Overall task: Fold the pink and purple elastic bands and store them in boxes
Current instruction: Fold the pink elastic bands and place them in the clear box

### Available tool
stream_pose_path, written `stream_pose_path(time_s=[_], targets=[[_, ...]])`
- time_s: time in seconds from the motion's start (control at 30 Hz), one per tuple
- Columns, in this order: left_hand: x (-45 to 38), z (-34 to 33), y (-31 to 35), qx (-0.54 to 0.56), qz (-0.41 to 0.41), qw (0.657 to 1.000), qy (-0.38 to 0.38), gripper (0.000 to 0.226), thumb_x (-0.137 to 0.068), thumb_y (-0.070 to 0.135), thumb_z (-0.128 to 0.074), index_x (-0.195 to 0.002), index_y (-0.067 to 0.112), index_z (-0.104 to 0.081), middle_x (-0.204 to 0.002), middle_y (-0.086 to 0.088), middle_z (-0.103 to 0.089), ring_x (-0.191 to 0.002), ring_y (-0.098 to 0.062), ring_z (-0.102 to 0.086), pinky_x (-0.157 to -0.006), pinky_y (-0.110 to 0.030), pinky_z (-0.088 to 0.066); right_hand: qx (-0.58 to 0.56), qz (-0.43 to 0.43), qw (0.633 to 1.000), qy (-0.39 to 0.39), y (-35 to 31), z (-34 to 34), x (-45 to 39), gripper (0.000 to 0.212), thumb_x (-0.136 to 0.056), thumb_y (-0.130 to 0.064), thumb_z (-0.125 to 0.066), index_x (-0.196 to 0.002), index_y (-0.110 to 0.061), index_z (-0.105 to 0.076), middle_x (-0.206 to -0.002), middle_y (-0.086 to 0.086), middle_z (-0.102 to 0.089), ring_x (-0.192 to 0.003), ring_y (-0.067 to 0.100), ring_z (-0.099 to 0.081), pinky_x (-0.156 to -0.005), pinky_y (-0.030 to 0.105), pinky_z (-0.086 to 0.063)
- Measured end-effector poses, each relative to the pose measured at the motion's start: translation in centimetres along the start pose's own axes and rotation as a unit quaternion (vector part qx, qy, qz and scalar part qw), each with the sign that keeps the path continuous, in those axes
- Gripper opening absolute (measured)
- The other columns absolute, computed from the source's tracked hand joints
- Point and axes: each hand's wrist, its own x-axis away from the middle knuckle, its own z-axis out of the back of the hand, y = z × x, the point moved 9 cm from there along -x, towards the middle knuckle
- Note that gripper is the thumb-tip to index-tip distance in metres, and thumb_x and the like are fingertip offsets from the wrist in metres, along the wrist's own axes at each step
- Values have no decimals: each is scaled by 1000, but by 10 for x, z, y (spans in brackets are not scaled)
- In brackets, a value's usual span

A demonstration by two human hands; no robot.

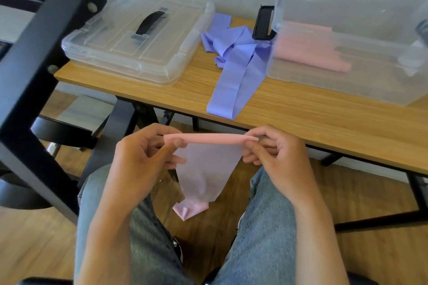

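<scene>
I hold a pink elastic band above my lap, its top edge rolled into a thin tube. My left hand pinches the left end of that roll and my right hand pinches the right end. The rest of the band hangs down between my knees. A loose purple band lies crumpled on the wooden table, one strip reaching toward the front edge. An open clear box at the right holds folded pink bands. A shut clear box with a black handle sits at the left.
A black metal frame rises at the left, close to my left arm. The right box's lid stands raised against the wall, its black handle beside the purple band. My knees in jeans are under my hands, over a wooden floor.
</scene>
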Motion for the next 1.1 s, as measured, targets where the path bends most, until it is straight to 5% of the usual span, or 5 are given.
stream_pose_path(time_s=[0.1,0.33,0.53,0.83,1.1], targets=[[1,-4,3,33,7,999,-11,13,-97,16,-64,-109,16,-68,-79,-9,-76,-65,-27,-75,-58,-34,-63,-27,-4,999,-15,-4,-3,2,8,-102,-16,-63,-100,-22,-68,-70,6,-74,-58,24,-73,-61,42,-61],[2,0,12,90,-9,996,14,16,-95,17,-65,-107,8,-68,-89,-7,-78,-83,-23,-78,-71,-33,-64,-160,14,987,-5,-15,1,3,18,-93,-17,-70,-103,-3,-73,-91,9,-80,-87,25,-79,-76,36,-65],[1,4,13,68,-19,997,16,41,-88,8,-72,-127,17,-61,-97,-1,-80,-88,-15,-78,-76,-28,-63,-118,-3,993,-4,-7,2,-2,38,-94,-9,-73,-129,-21,-68,-105,-4,-80,-98,14,-77,-85,31,-63],[2,-3,10,21,-15,1000,2,20,-91,28,-64,-107,16,-68,-76,-7,-73,-66,-23,-73,-67,-37,-63,-35,28,999,-2,-12,-1,3,13,-101,-11,-65,-102,-22,-71,-74,3,-76,-66,17,-75,-64,33,-61],[4,1,19,109,-21,993,27,20,-93,20,-64,-107,6,-69,-85,-9,-76,-76,-25,-76,-70,-32,-64,-178,33,983,20,-20,6,6,19,-91,-15,-71,-105,-4,-74,-94,9,-80,-88,25,-79,-79,35,-64]])
